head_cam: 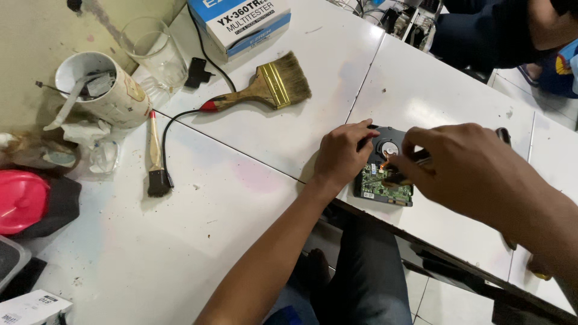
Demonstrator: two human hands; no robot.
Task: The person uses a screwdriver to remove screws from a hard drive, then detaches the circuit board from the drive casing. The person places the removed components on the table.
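A hard disk drive (385,180) lies near the white table's front edge, its green circuit board facing up. My left hand (343,153) rests on the drive's left side, fingers pressing its top edge. My right hand (469,171) hovers over the drive's right side, gripping a dark-handled tool, likely a screwdriver (404,165), whose tip meets the board. Most of the tool is hidden by my fingers.
A wide paintbrush (265,87) lies at the table's middle, a small black brush (156,162) and a black cable (180,117) to the left. Farther left stand a white cup (108,90), a glass (158,51), a red lid (21,198). A blue-white box (241,21) sits behind. Another person (512,30) sits top right.
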